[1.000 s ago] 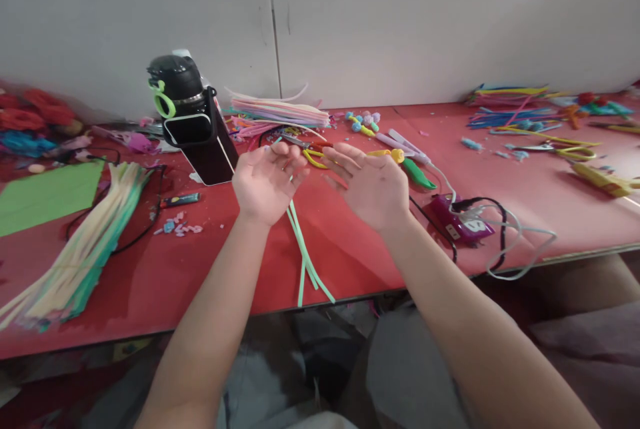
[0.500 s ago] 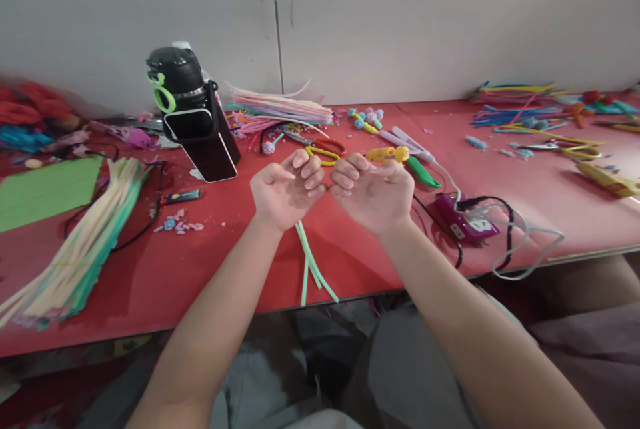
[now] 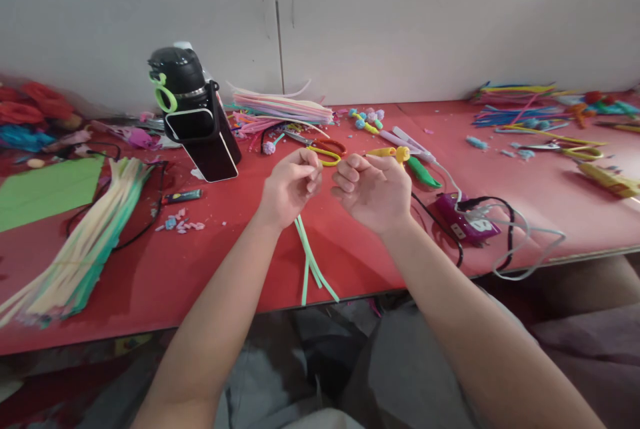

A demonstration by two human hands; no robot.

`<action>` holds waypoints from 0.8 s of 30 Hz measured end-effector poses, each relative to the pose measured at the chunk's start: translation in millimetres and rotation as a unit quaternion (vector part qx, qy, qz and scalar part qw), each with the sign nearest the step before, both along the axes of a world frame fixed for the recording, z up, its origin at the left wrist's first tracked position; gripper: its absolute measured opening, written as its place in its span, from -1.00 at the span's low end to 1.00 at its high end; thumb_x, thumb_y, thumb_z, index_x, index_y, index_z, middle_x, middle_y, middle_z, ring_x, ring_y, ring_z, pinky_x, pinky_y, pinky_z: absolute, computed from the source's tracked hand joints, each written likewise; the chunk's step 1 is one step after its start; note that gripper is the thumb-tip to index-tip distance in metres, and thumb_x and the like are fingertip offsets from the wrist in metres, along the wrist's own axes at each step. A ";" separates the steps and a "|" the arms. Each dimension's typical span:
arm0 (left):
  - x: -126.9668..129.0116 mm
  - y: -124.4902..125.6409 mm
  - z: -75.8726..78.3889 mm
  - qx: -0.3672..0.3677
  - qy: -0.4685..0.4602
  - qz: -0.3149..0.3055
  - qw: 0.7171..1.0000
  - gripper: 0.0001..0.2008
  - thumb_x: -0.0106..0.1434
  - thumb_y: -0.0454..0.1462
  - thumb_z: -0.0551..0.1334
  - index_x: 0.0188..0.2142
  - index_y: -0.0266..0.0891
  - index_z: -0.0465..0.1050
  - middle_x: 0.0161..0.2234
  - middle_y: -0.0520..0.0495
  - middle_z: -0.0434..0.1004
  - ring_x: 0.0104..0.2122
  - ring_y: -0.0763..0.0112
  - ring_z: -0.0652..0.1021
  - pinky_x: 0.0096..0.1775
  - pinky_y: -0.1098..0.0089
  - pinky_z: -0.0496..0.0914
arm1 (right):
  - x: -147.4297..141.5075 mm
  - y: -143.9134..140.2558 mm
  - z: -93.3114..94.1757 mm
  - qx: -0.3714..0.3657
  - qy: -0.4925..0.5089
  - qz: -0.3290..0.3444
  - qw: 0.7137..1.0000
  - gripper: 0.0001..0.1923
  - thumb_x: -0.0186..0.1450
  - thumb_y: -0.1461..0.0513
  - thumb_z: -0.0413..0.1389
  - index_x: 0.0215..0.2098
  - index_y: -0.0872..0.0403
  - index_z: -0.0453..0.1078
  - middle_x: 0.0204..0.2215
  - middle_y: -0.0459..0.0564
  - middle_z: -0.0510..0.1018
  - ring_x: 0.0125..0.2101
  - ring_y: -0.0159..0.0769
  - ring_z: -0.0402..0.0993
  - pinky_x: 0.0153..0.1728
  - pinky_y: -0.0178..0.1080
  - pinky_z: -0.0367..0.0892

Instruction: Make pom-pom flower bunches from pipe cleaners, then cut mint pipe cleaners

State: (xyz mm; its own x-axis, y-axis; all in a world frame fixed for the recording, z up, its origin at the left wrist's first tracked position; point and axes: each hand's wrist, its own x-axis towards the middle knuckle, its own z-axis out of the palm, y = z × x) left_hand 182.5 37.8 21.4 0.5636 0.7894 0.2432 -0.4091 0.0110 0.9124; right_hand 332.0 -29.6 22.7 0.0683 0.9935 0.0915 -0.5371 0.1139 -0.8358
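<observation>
Your red table (image 3: pixel 380 249) is the anchor here, so everything is placed off it. Biggest thing on it is the fan of pale green and cream pipe cleaners (image 3: pixel 75 242) at its left end. Next is the black water bottle (image 3: pixel 183 85) near the back wall with a phone (image 3: pixel 205 142) leaning on it, then the purple power strip (image 3: pixel 463 219) near the front edge on your right.

What changed: a second ago both palms were open and facing up; now they've curled in. Your left hand (image 3: pixel 289 187) and right hand (image 3: pixel 374 192) are both clenched into loose fists above the table's middle, knuckles nearly meeting, and I can't see anything inside either.

The mint green pipe cleaners (image 3: pixel 310 262) lie flat right below your left fist and run out past the front edge. You're not gripping them.
</observation>
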 end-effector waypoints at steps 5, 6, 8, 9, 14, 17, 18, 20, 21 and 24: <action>3.1 -4.3 -8.4 0.228 0.118 0.149 0.955 -0.86 0.19 -0.17 0.33 -0.34 -0.17 0.47 -0.41 0.00 0.50 -0.45 0.44 0.45 -0.40 0.38 0.34 | -4.3 4.3 -4.2 -0.006 -0.045 -0.025 0.999 -0.66 0.14 0.00 0.27 -0.49 0.00 0.26 -0.52 -0.15 0.21 -0.54 -0.39 0.12 -0.49 -0.27 0.17; 3.3 -5.4 -9.5 0.259 0.129 0.159 0.944 -0.86 0.21 -0.17 0.32 -0.33 -0.18 0.49 -0.36 -0.02 0.54 -0.41 0.42 0.49 -0.37 0.37 0.37 | -4.8 5.2 -6.0 -0.002 -0.050 -0.028 0.998 -0.64 0.13 -0.01 0.30 -0.49 0.00 0.27 -0.52 -0.15 0.23 -0.54 -0.41 0.13 -0.49 -0.28 0.18; 3.4 -6.6 -10.9 0.293 0.137 0.170 0.931 -0.86 0.25 -0.17 0.32 -0.29 -0.18 0.52 -0.31 -0.05 0.58 -0.37 0.40 0.53 -0.34 0.38 0.41 | -5.2 6.7 -9.9 0.002 -0.056 -0.037 0.998 -0.64 0.12 -0.02 0.33 -0.48 0.01 0.32 -0.52 -0.15 0.26 -0.53 -0.42 0.14 -0.49 -0.28 0.18; 3.4 -6.8 -11.3 0.302 0.137 0.176 0.927 -0.87 0.26 -0.17 0.32 -0.27 -0.18 0.53 -0.29 -0.06 0.59 -0.35 0.39 0.54 -0.33 0.38 0.42 | -5.1 7.3 -11.8 0.002 -0.056 -0.042 0.998 -0.65 0.11 -0.01 0.35 -0.46 0.01 0.35 -0.51 -0.15 0.28 -0.53 -0.42 0.15 -0.48 -0.28 0.19; 3.7 -4.7 -13.1 0.327 0.138 0.190 0.916 -0.85 0.28 -0.19 0.31 -0.23 -0.18 0.60 -0.25 -0.09 0.63 -0.32 0.37 0.58 -0.31 0.39 0.46 | -4.1 9.4 -17.9 -0.002 -0.045 -0.055 0.997 -0.71 0.10 0.03 0.39 -0.40 0.02 0.47 -0.51 -0.16 0.32 -0.53 -0.45 0.18 -0.46 -0.29 0.19; 2.7 -2.6 -14.4 0.337 0.141 0.189 0.912 -0.85 0.29 -0.20 0.30 -0.24 -0.18 0.63 -0.28 -0.09 0.63 -0.35 0.38 0.57 -0.31 0.38 0.45 | -3.7 10.0 -19.4 0.002 -0.058 -0.068 0.996 -0.71 0.10 0.05 0.40 -0.43 0.04 0.47 -0.52 -0.16 0.33 -0.54 -0.46 0.17 -0.47 -0.30 0.17; 2.1 -1.9 -14.6 0.341 0.146 0.188 0.909 -0.85 0.29 -0.20 0.29 -0.24 -0.18 0.63 -0.29 -0.09 0.62 -0.37 0.39 0.56 -0.32 0.38 0.44 | -3.5 10.3 -20.0 0.001 -0.066 -0.073 0.995 -0.71 0.10 0.04 0.40 -0.43 0.04 0.47 -0.53 -0.17 0.33 -0.54 -0.46 0.16 -0.48 -0.29 0.17; 0.6 -0.4 -14.3 0.353 0.163 0.187 0.902 -0.85 0.28 -0.21 0.28 -0.26 -0.18 0.64 -0.33 -0.07 0.61 -0.39 0.39 0.54 -0.33 0.38 0.42 | -3.0 11.1 -21.5 -0.004 -0.082 -0.081 0.993 -0.70 0.10 0.03 0.39 -0.44 0.04 0.48 -0.57 -0.17 0.31 -0.56 -0.46 0.15 -0.49 -0.29 0.15; -0.2 0.3 -13.8 0.360 0.171 0.186 0.898 -0.85 0.28 -0.22 0.27 -0.28 -0.18 0.63 -0.35 -0.06 0.60 -0.40 0.40 0.53 -0.34 0.38 0.41 | -2.7 11.5 -22.4 -0.007 -0.090 -0.083 0.992 -0.70 0.10 0.02 0.39 -0.44 0.04 0.48 -0.58 -0.18 0.30 -0.57 -0.46 0.15 -0.50 -0.28 0.13; -1.9 2.4 -12.7 0.385 0.192 0.189 0.883 -0.85 0.28 -0.26 0.26 -0.34 -0.20 0.62 -0.42 -0.04 0.56 -0.46 0.43 0.48 -0.39 0.39 0.36 | -2.6 12.4 -25.4 -0.002 -0.117 -0.093 0.989 -0.70 0.12 0.02 0.38 -0.44 0.04 0.48 -0.60 -0.19 0.31 -0.58 -0.47 0.17 -0.51 -0.29 0.11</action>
State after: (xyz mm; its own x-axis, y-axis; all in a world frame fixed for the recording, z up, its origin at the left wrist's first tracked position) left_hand 180.6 40.2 8.7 0.4529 0.6232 0.6376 0.0910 -0.7438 0.6622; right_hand 329.5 -17.1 -2.7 0.2265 0.9662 0.1228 -0.2994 0.1890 -0.9352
